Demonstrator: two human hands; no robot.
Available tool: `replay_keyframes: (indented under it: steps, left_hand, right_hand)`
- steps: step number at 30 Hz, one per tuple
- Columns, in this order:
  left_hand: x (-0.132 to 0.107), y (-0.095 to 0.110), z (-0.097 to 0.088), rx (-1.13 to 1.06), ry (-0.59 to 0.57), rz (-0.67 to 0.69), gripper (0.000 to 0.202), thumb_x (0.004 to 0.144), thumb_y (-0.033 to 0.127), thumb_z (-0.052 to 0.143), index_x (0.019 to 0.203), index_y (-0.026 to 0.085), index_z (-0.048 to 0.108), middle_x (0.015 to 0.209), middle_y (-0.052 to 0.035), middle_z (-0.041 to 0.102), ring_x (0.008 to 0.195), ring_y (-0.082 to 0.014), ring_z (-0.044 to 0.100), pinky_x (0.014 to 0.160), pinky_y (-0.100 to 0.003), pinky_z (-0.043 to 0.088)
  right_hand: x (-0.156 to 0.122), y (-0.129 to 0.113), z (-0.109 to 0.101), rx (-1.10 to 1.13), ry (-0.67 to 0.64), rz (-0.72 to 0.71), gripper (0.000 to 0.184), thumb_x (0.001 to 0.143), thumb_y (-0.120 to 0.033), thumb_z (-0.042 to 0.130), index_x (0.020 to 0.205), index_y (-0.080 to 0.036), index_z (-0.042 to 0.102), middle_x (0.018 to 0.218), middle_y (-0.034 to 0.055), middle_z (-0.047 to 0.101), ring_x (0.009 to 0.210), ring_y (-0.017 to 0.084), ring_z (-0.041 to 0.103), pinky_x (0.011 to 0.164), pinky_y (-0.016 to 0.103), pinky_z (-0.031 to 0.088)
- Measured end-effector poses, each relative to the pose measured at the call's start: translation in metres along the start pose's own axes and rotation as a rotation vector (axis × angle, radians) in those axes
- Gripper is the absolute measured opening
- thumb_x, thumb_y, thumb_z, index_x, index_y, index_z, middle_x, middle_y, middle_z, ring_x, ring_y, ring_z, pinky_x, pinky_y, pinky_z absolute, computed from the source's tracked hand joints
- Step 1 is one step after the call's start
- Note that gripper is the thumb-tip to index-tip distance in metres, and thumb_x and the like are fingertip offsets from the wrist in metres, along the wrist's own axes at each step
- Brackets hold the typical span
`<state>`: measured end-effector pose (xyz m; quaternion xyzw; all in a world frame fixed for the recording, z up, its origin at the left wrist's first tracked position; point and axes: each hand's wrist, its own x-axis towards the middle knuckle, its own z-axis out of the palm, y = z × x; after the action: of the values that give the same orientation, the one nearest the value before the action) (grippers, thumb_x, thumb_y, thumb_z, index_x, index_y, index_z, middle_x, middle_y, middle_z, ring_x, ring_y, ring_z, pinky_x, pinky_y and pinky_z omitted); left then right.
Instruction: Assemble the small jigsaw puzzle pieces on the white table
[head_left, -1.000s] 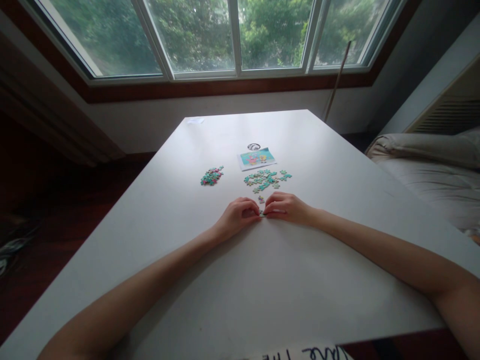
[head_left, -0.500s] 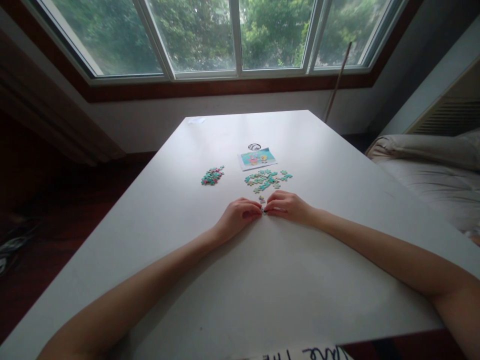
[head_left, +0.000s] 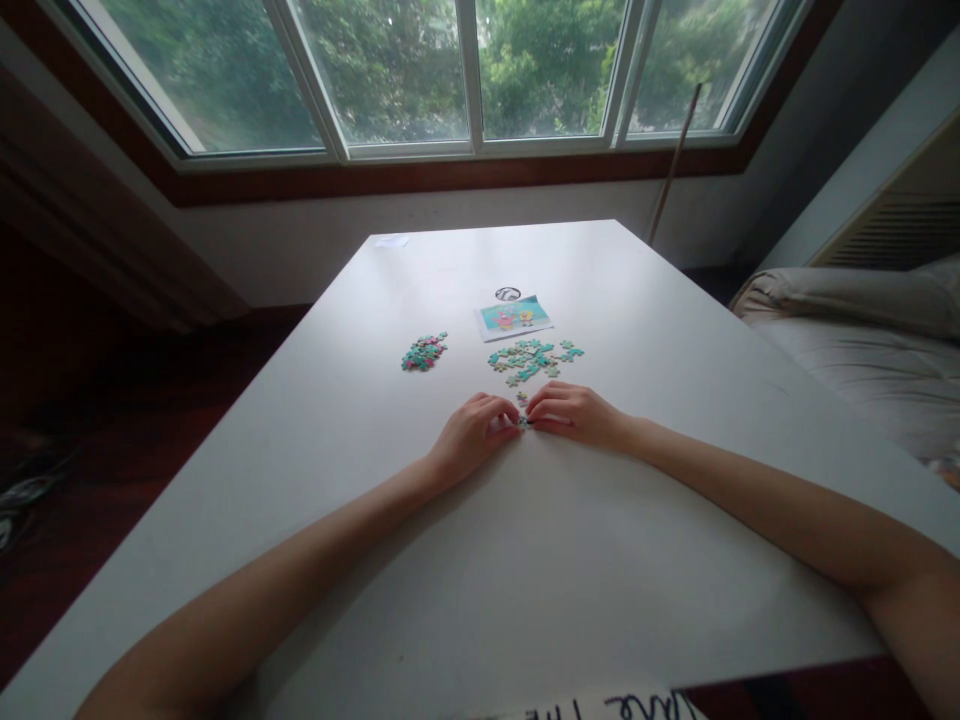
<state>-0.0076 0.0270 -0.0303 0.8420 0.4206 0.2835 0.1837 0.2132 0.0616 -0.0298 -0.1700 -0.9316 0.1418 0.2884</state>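
My left hand [head_left: 474,436] and my right hand [head_left: 573,411] rest on the white table [head_left: 525,560], fingertips meeting in a pinch on small jigsaw pieces [head_left: 523,422]. Another small piece [head_left: 522,398] lies just beyond the fingertips. Farther back lies a spread of teal loose pieces [head_left: 534,361]. A small heap of pink and teal pieces [head_left: 423,352] sits to the left. A reference picture card [head_left: 514,317] lies behind the teal spread, with a small round black-and-white object [head_left: 508,294] beyond it.
A small white paper scrap [head_left: 391,241] lies at the table's far left corner. A thin stick [head_left: 673,160] leans against the wall under the window. A bed with grey bedding [head_left: 855,330] stands to the right. Dark floor lies left of the table.
Both hands have shifted slightly away from me along the table, still pinched together on the small pieces. Nothing else has moved.
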Motion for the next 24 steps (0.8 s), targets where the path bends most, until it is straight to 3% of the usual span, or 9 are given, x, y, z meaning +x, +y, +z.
replay_keyframes:
  steps: [24]
  left_hand:
    - [-0.0002, 0.0026, -0.0024, -0.024, -0.007, 0.058, 0.005, 0.08, 0.019, 0.062, 0.078, 0.022, 0.065, 0.092, -0.0013, 0.068, 0.089, -0.017, 0.057, 0.081, -0.029, 0.047]
  right_hand:
    - [-0.0008, 0.0001, -0.0002, -0.018, 0.0, 0.006, 0.015, 0.089, -0.027, 0.053, 0.085, -0.019, 0.064, 0.086, 0.0066, 0.064, 0.084, 0.016, 0.057, 0.077, 0.028, 0.048]
